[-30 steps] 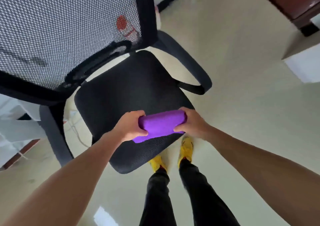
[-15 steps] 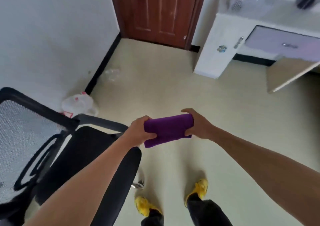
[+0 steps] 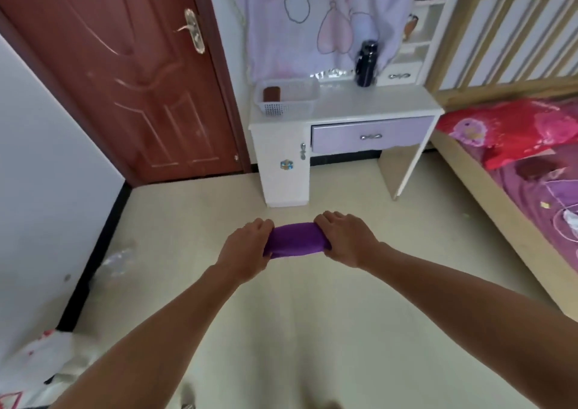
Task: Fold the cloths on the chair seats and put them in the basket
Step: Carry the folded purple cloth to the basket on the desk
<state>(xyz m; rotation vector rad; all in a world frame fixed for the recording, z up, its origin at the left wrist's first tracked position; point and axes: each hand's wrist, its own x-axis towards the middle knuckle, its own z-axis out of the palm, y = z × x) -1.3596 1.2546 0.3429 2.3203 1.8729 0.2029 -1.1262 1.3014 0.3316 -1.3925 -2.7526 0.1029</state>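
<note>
- A person holds a folded purple cloth out in front with both arms stretched, in mid-room above the cream floor and touching no furniture.
- The left hand grips the cloth's left end, its fingers curled over the top edge. The right hand grips the right end the same way, with its fingers wrapped round the fabric.
- On the far side of the room, a white plastic mesh basket sits on the left part of the surface of a white desk with a lilac drawer. A folded brown cloth lies inside at the basket's left end.
- A black bottle stands upright on the same surface, to the right of the basket and well apart from it.
- A red-brown panelled door fills the far left, and a bed with red and purple bedding runs along the right.
</note>
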